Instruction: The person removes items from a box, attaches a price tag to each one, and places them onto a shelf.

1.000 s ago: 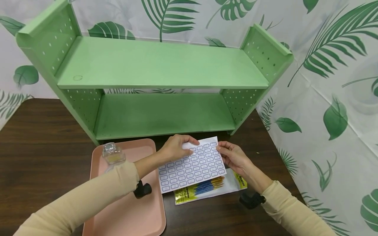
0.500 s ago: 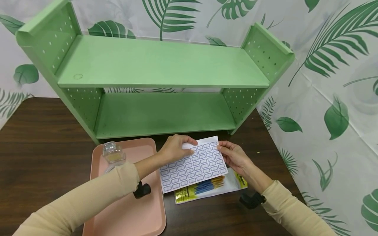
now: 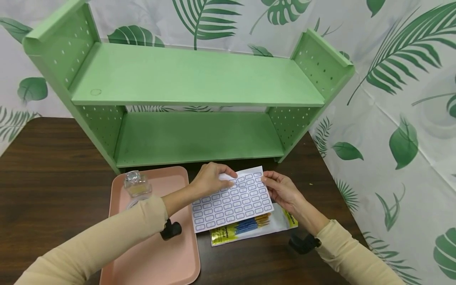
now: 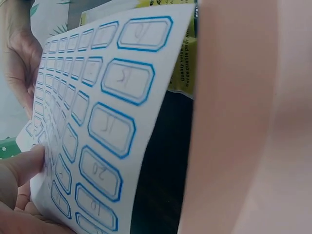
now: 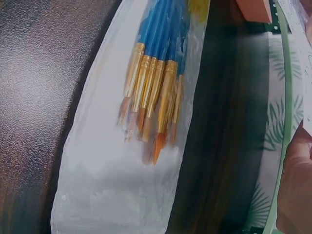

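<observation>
Both hands hold a white sheet of blue-framed labels (image 3: 231,202), raised at a tilt in the head view. My left hand (image 3: 210,181) grips its upper edge, thumb on the printed face. At the upper right corner, my right hand (image 3: 281,189) pinches the sheet between thumb and fingers. In the left wrist view the label sheet (image 4: 92,107) curves slightly, and handwritten marks show inside some frames. Below the sheet lies a clear packet of paintbrushes (image 3: 253,228), partly covered by it. Blue handles and gold ferrules of the paintbrushes (image 5: 156,73) show in the right wrist view.
A pink tray (image 3: 167,257) lies on the dark wood table (image 3: 242,269) at the left, under the left forearm. In it stands a glass bottle (image 3: 137,184) with pale yellow liquid. Behind rises a green two-tier shelf (image 3: 199,136). A leaf-patterned sheet (image 3: 377,118) hangs at the right.
Both hands keep their hold on the label sheet. It shifts only very slightly; the tray, bottle and brush packet stay in place.
</observation>
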A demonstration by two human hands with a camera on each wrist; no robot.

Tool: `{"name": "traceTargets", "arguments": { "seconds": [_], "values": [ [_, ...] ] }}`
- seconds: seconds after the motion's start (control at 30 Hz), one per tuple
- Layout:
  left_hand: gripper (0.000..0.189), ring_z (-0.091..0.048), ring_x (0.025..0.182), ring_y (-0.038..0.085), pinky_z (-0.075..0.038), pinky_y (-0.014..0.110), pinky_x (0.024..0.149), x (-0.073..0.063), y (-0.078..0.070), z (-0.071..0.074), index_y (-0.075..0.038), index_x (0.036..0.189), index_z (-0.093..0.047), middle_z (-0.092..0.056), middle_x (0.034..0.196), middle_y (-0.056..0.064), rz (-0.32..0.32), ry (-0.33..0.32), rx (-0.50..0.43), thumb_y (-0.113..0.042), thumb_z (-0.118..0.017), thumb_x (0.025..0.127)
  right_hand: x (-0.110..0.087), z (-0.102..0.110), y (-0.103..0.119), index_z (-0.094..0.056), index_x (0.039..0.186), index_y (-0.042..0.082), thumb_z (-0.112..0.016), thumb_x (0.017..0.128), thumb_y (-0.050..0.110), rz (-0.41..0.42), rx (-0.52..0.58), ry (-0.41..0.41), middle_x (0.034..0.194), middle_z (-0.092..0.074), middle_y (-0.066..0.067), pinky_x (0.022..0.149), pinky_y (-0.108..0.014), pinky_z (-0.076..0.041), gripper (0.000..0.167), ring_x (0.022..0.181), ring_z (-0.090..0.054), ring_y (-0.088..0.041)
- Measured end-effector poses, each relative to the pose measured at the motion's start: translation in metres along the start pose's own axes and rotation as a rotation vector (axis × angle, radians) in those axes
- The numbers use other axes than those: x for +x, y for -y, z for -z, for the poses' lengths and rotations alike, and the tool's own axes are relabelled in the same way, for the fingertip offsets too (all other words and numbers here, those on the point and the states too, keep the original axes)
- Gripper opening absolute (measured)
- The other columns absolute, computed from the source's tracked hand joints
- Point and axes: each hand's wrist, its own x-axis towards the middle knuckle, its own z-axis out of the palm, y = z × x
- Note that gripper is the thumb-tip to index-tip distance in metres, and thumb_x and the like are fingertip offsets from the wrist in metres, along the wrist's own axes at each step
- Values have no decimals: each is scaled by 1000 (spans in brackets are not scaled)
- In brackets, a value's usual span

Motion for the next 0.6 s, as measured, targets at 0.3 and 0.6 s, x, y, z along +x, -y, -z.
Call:
{"name": "traceTargets", "arguments": {
  "seconds": [0.3, 0.6],
  "values": [
    [16, -56, 90, 15, -42, 31, 80, -1, -1, 0, -15, 96, -73, -69, 109, 3, -8, 0, 17, -10, -74, 80, -1, 0, 0, -55, 94, 11, -53, 94, 3, -2, 6, -2, 85, -64, 1, 61, -19, -51, 8, 73, -63, -9],
    [10, -57, 95, 15, -43, 35, 86, 0, 1, -1, -17, 88, -73, -71, 101, 0, -51, 3, 35, -10, -73, 80, -1, -1, -2, -56, 92, 11, -52, 94, 3, 1, 6, 0, 84, -65, 1, 61, -19, -51, 9, 72, -63, -8]
  ]
}}
